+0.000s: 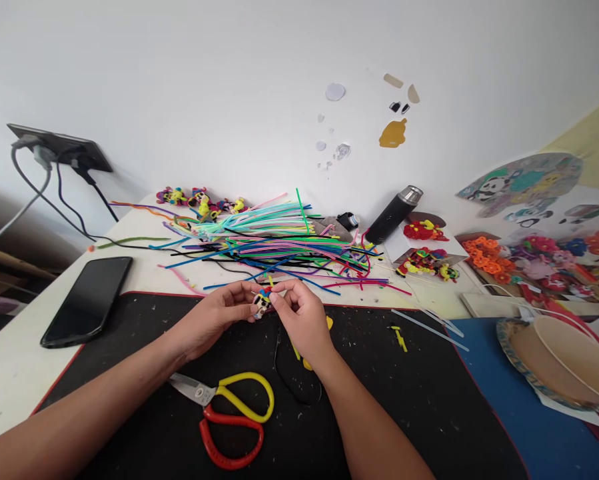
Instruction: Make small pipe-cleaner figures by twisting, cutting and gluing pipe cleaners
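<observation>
My left hand [218, 313] and my right hand [302, 315] meet over the far part of a black mat [409, 400]. Both pinch a small pipe-cleaner figure [262, 301] with white, black, blue and red parts. A thin black pipe cleaner [292, 390] hangs down from near the right hand and curls on the mat. Behind the hands lies a big pile of coloured pipe cleaners [274, 243]. Scissors with one yellow and one red handle [229, 417] rest on the mat between my forearms.
A black phone [86, 300] lies left of the mat. A dark flask [393, 213] leans behind the pile. Finished small figures [199, 197] line the wall, more [424, 260] sit at right. Paper plates [554, 360] and orange flowers [486, 257] fill the right side. Cables [69, 213] run from a wall socket.
</observation>
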Demonstrator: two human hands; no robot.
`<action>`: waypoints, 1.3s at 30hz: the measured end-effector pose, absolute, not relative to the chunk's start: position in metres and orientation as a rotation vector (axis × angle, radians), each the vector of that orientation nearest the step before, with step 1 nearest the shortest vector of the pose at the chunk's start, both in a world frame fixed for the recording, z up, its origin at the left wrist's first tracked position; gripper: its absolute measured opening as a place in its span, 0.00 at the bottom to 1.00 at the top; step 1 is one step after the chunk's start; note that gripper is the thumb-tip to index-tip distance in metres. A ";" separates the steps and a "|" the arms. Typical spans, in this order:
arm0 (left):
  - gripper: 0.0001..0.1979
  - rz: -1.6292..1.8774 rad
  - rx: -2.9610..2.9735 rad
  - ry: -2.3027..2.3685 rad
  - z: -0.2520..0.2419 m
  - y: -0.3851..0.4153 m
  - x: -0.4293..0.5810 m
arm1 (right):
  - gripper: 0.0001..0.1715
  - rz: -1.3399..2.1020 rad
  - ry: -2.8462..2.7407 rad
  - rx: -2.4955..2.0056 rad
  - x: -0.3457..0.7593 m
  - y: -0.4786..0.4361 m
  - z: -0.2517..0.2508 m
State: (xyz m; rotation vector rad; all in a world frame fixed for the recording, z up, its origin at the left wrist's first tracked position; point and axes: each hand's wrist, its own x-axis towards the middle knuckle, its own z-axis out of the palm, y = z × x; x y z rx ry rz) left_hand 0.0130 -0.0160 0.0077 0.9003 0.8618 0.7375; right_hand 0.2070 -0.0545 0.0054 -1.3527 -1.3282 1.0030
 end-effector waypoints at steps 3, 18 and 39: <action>0.21 0.735 0.903 0.863 0.008 -0.016 0.014 | 0.09 0.996 -1.344 -1.358 0.207 -0.055 0.004; 0.22 0.718 0.889 0.865 0.010 -0.016 0.013 | 0.08 1.007 -1.370 -1.363 0.206 -0.056 0.005; 0.18 0.803 0.740 0.774 -0.003 -0.015 0.013 | 0.27 1.323 -0.929 -1.165 0.213 -0.048 0.010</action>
